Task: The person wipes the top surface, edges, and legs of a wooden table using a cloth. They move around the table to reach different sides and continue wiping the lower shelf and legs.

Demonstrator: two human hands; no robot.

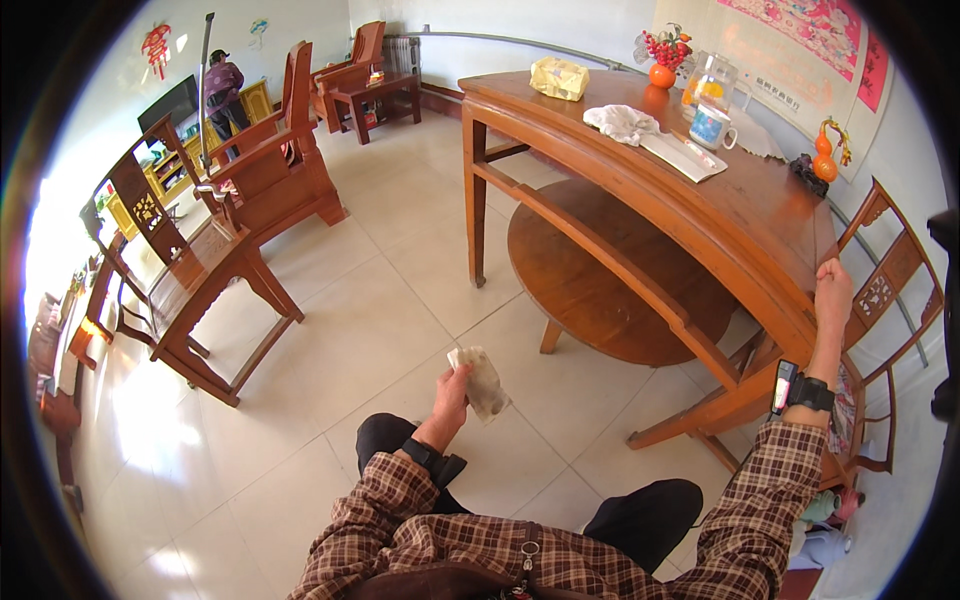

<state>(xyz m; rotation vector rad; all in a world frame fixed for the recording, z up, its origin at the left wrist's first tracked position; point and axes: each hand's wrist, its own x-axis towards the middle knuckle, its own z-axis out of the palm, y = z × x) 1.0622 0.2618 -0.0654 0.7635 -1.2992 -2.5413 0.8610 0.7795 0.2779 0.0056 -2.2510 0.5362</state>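
Observation:
My left hand [452, 395] grips a folded, stained cloth or tissue [486, 384] over the tiled floor. At the right end of the long wooden table [780, 217], my right hand [833, 289] is curled against the table's edge; whether it holds anything is hidden. On the tabletop lie a crumpled white cloth [619, 124] and a flat white pad or folded paper [682, 156] with a pen-like item on it. A white and blue mug [709, 126] stands beside them. Farther left on the table is a yellow soft pack of tissues [559, 78].
A round wooden table [615, 277] stands beneath the long one. Glass jug [709, 79], red-berry vase [662, 76] and orange gourd ornament [824, 166] stand near the wall. Wooden chairs are at left [187, 277] and right [892, 289]. Another person [223, 94] stands by a far cabinet.

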